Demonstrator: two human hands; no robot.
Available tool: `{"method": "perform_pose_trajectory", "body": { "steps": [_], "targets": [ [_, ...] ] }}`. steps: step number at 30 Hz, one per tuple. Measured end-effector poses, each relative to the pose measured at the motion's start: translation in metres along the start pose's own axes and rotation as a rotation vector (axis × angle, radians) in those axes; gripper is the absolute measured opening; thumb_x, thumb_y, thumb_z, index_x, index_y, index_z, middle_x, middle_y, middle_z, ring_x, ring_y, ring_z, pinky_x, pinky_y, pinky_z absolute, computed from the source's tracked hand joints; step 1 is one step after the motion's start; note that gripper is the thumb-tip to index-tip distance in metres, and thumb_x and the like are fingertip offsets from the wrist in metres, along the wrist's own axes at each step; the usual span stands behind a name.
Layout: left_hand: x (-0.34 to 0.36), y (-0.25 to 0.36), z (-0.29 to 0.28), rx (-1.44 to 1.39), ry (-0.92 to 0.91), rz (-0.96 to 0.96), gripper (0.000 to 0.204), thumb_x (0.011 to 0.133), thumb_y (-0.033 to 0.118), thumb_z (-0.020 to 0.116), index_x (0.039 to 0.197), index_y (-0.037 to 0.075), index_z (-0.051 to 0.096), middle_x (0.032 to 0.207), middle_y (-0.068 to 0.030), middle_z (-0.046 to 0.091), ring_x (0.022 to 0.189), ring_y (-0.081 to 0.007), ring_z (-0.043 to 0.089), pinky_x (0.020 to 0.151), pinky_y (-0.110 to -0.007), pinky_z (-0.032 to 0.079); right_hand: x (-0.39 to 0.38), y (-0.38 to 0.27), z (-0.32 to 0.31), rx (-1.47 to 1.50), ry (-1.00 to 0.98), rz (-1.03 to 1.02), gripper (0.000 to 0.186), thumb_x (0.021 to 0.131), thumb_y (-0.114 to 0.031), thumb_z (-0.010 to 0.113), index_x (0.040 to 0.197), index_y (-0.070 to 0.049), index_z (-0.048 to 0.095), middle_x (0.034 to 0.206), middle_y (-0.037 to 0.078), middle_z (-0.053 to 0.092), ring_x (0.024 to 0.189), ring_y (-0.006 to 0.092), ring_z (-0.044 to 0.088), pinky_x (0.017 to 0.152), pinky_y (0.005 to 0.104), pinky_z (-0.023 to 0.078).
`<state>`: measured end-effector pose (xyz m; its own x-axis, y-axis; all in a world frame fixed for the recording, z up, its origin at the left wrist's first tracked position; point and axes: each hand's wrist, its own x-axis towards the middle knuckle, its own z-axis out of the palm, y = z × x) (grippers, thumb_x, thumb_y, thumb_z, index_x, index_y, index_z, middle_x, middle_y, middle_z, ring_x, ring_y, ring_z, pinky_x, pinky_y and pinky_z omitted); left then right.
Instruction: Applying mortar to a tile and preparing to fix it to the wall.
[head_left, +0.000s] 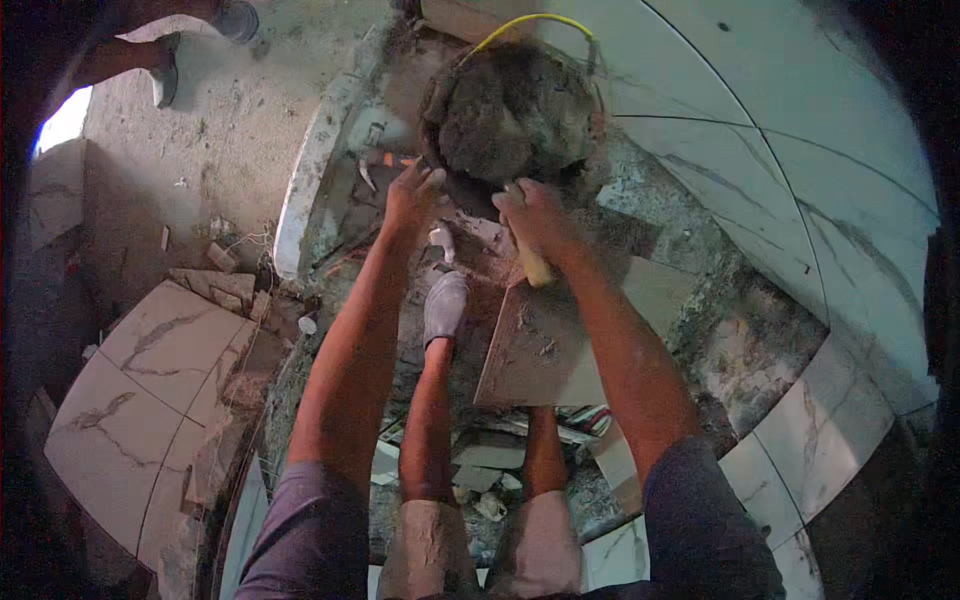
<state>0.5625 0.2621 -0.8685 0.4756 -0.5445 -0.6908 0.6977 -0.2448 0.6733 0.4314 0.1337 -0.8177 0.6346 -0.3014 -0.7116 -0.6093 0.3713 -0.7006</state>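
Observation:
My left hand (412, 200) has curled fingers at the near left rim of a dark bucket (512, 112) of grey lumpy material, with a thin yellow handle arched above it. My right hand (535, 215) is closed around a yellow-handled tool (536, 266) at the bucket's near right side; the tool's head is hidden. An orange-and-silver tool (393, 162) lies just left of my left hand. A pale square tile (540, 350) is below my right hand. My shoe (446, 307) rests on rubble between my arms.
A white ledge (310, 200) runs left of the bucket. Loose marbled tiles (135, 400) and broken pieces lie at left. Large marbled tiles (760, 170) cover the surface at right, with more (810, 435) at lower right. Another person's feet (164, 85) are at upper left.

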Motion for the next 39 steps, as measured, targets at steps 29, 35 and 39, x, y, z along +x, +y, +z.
{"method": "perform_pose_trajectory", "body": {
  "steps": [29,35,39],
  "targets": [
    [-0.176,-0.197,0.021,0.542,-0.049,-0.3,0.042,0.083,0.04,0.04,0.11,0.009,0.05,0.101,-0.011,0.055,0.097,-0.0222,0.05,0.083,-0.03,0.036,-0.314,0.167,-0.039,-0.438,0.728,-0.027,0.02,0.08,-0.018,0.048,0.079,-0.001,0.037,0.06,0.012,0.046,0.051,0.025,0.048,0.047,0.0336,0.039],
    [-0.18,-0.179,0.034,0.27,-0.125,-0.333,0.043,0.085,0.035,0.042,0.114,0.003,0.045,0.099,-0.007,0.055,0.09,-0.0171,0.051,0.079,-0.027,0.037,-0.334,0.144,-0.049,-0.64,0.602,0.11,0.02,0.08,-0.019,0.047,0.083,-0.001,0.039,0.07,0.021,0.05,0.067,0.0382,0.052,0.053,0.0424,0.041],
    [-0.175,-0.193,0.031,0.313,-0.041,-0.134,0.035,0.086,0.03,0.044,0.101,-0.001,0.05,0.088,-0.001,0.054,0.08,-0.0099,0.048,0.072,-0.023,0.038,-0.341,0.161,-0.042,-0.642,0.667,-0.008,0.023,0.082,-0.023,0.045,0.085,-0.001,0.041,0.069,0.021,0.052,0.066,0.0383,0.053,0.052,0.0438,0.04]
  ]
}}
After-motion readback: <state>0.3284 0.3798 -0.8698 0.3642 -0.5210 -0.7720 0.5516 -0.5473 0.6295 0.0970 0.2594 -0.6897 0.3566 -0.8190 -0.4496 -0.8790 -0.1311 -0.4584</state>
